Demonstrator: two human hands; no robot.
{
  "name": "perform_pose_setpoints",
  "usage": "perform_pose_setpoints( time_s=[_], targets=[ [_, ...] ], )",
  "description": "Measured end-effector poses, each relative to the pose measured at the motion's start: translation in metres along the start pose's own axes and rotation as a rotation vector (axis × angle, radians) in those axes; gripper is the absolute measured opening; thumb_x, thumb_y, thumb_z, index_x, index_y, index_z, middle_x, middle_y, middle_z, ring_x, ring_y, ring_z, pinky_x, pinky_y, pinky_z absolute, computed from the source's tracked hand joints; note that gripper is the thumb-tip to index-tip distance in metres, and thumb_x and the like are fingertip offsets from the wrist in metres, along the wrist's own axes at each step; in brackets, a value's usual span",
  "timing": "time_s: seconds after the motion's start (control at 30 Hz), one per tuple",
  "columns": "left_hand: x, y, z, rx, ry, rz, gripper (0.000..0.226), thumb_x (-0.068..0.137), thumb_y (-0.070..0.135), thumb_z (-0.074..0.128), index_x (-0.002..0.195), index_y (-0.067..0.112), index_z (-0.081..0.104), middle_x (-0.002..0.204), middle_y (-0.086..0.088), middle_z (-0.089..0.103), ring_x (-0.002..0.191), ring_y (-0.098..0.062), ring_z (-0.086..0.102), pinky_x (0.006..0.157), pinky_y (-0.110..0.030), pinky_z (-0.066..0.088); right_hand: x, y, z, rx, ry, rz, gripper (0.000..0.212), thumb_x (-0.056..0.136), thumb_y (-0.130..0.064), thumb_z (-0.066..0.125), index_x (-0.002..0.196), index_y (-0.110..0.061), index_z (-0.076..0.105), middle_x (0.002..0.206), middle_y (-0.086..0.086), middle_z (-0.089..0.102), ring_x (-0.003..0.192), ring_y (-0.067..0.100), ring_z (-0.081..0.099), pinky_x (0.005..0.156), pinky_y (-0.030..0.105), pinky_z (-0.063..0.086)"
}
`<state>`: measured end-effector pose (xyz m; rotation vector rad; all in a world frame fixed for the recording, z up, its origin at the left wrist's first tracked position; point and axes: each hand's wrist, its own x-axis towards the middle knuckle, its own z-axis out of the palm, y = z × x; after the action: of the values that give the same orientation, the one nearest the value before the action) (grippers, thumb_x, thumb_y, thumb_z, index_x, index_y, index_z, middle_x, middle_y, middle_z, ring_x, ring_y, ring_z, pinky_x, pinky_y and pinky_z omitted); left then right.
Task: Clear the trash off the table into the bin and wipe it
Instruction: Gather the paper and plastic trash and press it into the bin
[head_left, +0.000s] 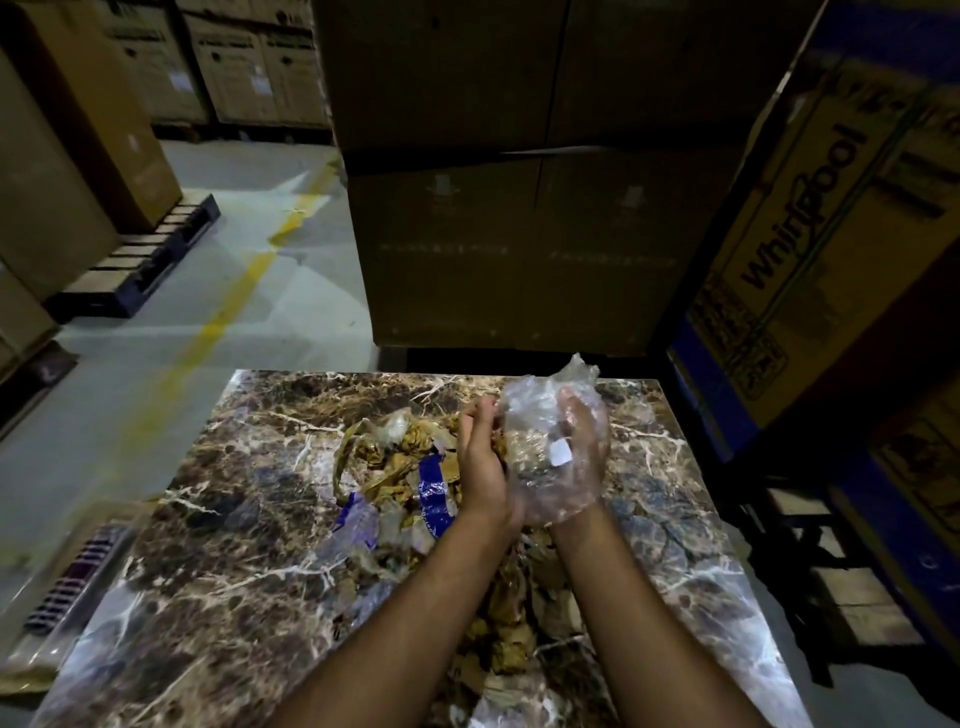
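Head view: a person stands over a brown, white-veined marble-patterned worktop (223, 561) in a dim warehouse, both forearms reaching forward. Between the two hands sits a crumpled wad of clear plastic film (550, 447), lifted just above the surface. The right hand (582, 457) cups it from the far side, its grip curled round the film and seen through it; the left hand (480, 467) presses in from the other side with fingers fairly straight, so that grip reads as a flat palm rather than a clench.

Most of the job looks undone. A loose heap of torn brown paper, blue-and-white wrapper scraps and more clear film (410, 483) lies along the middle of the worktop, running from beneath the hands back toward the person's body. No bin can be made out in this view, and no cloth either. The wiping appears not to have begun, since litter covers the centre.

Tall brown cardboard cartons (519, 208) stand just beyond the far edge, and a yellow line (228, 312) crosses the grey floor to the left.
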<state>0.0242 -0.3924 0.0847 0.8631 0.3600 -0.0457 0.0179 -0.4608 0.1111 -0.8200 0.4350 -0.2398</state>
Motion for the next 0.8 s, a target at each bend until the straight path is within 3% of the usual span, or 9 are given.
perform_pose_setpoints(
  time_s=[0.13,0.23,0.3,0.4,0.5,0.57,0.63,0.7,0.8],
  targets=[
    [0.006,-0.009,-0.012,0.165,0.053,0.012,0.146,0.03,0.104,0.058,0.146,0.015,0.049,0.148,-0.027,0.045,0.137,-0.048,0.042,0.105,-0.034,0.048,0.002,0.001,0.0,-0.307,0.017,-0.301,0.02,0.088,0.007,0.068,0.097,-0.009,0.059,0.093,0.0,0.064,0.072,0.006,0.067,0.052,0.016,0.053],
    [-0.006,0.002,0.0,0.247,-0.144,0.191,0.095,0.053,0.093,0.064,0.136,0.048,0.053,0.151,0.005,0.046,0.138,-0.024,0.046,0.109,-0.056,0.04,0.003,0.009,-0.013,-0.518,-0.069,-0.54,0.023,0.083,0.008,0.074,0.094,-0.007,0.061,0.091,0.0,0.063,0.077,-0.006,0.066,0.059,0.009,0.05],
    [0.002,0.004,0.003,0.265,-0.151,0.235,0.078,0.06,0.074,0.08,0.129,0.046,0.059,0.145,0.001,0.052,0.129,-0.023,0.056,0.105,-0.056,0.046,0.003,0.012,-0.016,-0.629,-0.137,-0.613,0.031,0.082,0.004,0.077,0.094,-0.021,0.061,0.095,-0.002,0.065,0.083,-0.004,0.066,0.064,0.012,0.053],
    [0.003,-0.004,-0.006,0.122,-0.153,0.24,0.058,0.068,0.04,0.086,0.122,0.039,0.066,0.136,-0.015,0.06,0.116,-0.037,0.065,0.089,-0.048,0.056,0.005,0.018,-0.022,-0.685,-0.276,-0.519,0.023,0.089,-0.016,0.074,0.104,-0.028,0.06,0.103,0.002,0.068,0.088,0.013,0.071,0.07,0.041,0.063],
    [-0.001,-0.002,-0.006,0.134,-0.02,0.256,0.032,0.081,0.025,0.081,0.111,0.028,0.07,0.117,-0.007,0.072,0.096,-0.023,0.073,0.07,-0.032,0.058,0.003,0.028,-0.03,-0.644,-0.406,-0.423,0.038,0.086,-0.05,0.061,0.122,-0.042,0.055,0.129,0.006,0.056,0.114,0.031,0.063,0.088,0.062,0.055],
    [0.0,0.0,-0.01,0.168,0.088,0.253,0.018,0.087,0.012,0.074,0.101,0.023,0.071,0.11,-0.008,0.074,0.091,-0.023,0.073,0.067,-0.033,0.059,-0.002,0.034,-0.035,-0.679,-0.472,-0.418,0.053,0.081,-0.07,0.058,0.13,-0.055,0.047,0.149,-0.002,0.037,0.138,0.026,0.045,0.105,0.059,0.047],
    [0.0,0.001,-0.015,0.192,0.167,0.231,0.014,0.081,0.016,0.077,0.09,0.027,0.074,0.108,-0.013,0.074,0.092,-0.03,0.072,0.077,-0.044,0.06,-0.01,0.041,-0.037,-0.763,-0.497,-0.433,0.07,0.074,-0.086,0.053,0.134,-0.054,0.038,0.156,-0.009,0.028,0.145,0.016,0.034,0.113,0.046,0.042],
    [-0.003,0.002,-0.019,0.227,0.206,0.265,0.009,0.076,0.021,0.075,0.083,0.026,0.074,0.098,-0.011,0.075,0.082,-0.022,0.073,0.072,-0.038,0.06,-0.016,0.05,-0.036,-0.809,-0.465,-0.481,0.075,0.074,-0.085,0.056,0.134,-0.043,0.041,0.15,-0.001,0.038,0.139,0.017,0.043,0.109,0.044,0.046],
    [-0.018,0.009,-0.023,0.25,0.211,0.348,0.015,0.095,0.0,0.058,0.091,0.013,0.063,0.087,-0.006,0.066,0.063,0.0,0.066,0.056,-0.017,0.052,-0.023,0.059,-0.027,-0.76,-0.389,-0.491,0.062,0.081,-0.066,0.064,0.123,-0.022,0.052,0.121,0.005,0.058,0.11,0.023,0.062,0.087,0.051,0.055]
  ],
)
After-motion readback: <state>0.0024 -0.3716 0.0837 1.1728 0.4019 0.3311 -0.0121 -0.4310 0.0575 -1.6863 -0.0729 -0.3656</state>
